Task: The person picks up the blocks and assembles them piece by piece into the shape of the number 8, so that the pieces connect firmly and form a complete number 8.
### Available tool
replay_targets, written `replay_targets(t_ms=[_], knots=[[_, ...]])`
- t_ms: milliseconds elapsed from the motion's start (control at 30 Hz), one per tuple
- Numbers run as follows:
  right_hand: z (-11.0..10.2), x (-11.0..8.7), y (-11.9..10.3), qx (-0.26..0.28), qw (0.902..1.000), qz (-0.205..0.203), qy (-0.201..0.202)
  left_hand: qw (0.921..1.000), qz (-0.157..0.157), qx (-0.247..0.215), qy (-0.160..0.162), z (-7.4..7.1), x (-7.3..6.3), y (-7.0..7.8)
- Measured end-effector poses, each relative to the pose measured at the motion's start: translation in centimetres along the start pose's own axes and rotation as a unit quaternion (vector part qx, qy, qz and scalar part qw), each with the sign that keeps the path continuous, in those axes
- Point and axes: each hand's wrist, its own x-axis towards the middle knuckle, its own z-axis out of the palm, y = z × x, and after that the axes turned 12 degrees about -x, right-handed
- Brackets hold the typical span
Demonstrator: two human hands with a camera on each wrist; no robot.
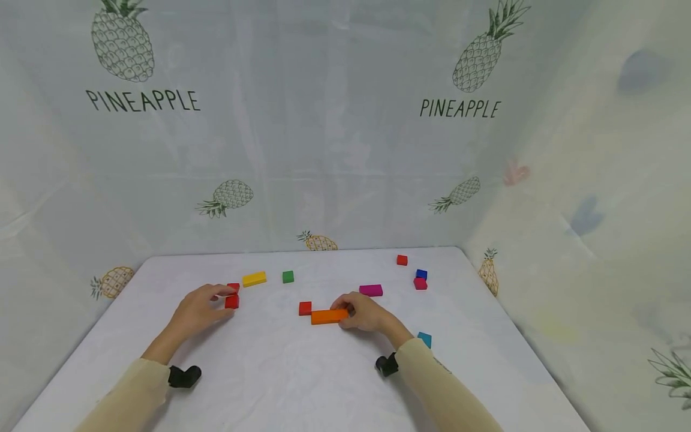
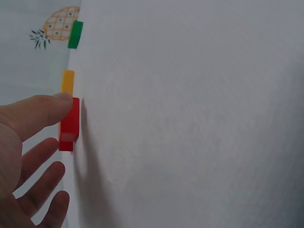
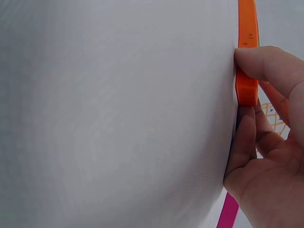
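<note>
My left hand (image 1: pixel 197 312) reaches around a small red block (image 1: pixel 231 302) on the table, with the thumb at its near side and a finger at its far side. The thumb overlaps that block's end in the left wrist view, while the other fingers spread loosely. A second red block (image 1: pixel 233 287) sits just behind it. My right hand (image 1: pixel 363 313) grips the right end of a long orange block (image 1: pixel 326 317) between thumb and fingers. The orange block's left end is right at another red block (image 1: pixel 305 308).
Farther back lie a yellow block (image 1: pixel 254 279) and a green one (image 1: pixel 288 276). A magenta block (image 1: pixel 370 290) lies beyond the right hand. Off right are a dark blue block (image 1: pixel 421 274), a pinkish-red one (image 1: pixel 420 284), a red one (image 1: pixel 402 260) and a light-blue one (image 1: pixel 424 339).
</note>
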Motion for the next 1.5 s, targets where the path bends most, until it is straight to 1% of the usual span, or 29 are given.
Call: replay_targets(t_ms=[133, 233, 467, 733, 967, 1133, 1300, 1500], knots=[[0.0, 0.0, -0.1, 0.002, 1.0, -0.001, 0.0, 0.9999, 0.014, -0.004, 0.002, 0.0, 0.0, -0.7], [0.0, 0.0, -0.1, 0.004, 1.0, 0.0, 0.0, 0.9998, 0.017, -0.007, 0.003, 0.2, 0.2, -1.1], [0.0, 0.0, -0.1, 0.003, 1.0, 0.001, 0.0, 0.9998, 0.005, -0.018, -0.001, 0.5, 0.8, -1.6], [0.1, 0.0, 0.0, 0.009, 1.0, 0.001, -0.001, 1.0, -0.004, -0.007, -0.005, 0.6, 1.2, -2.0], [0.1, -0.1, -0.1, 0.003, 1.0, 0.003, -0.001, 0.9999, -0.009, -0.008, -0.008, 0.4, 1.1, -1.8], [0.1, 0.0, -0.1, 0.003, 1.0, 0.003, 0.0, 0.9998, -0.015, -0.011, -0.008, 0.6, 1.0, -1.5], [0.2, 0.1, -0.1, 0.002, 1.0, 0.003, -0.001, 0.9996, -0.011, -0.02, -0.013, 0.8, 0.8, -0.7], [0.1, 0.1, -0.1, 0.001, 1.0, 0.006, 0.001, 0.9991, -0.021, -0.033, -0.02, 1.5, 0.7, 0.7]])
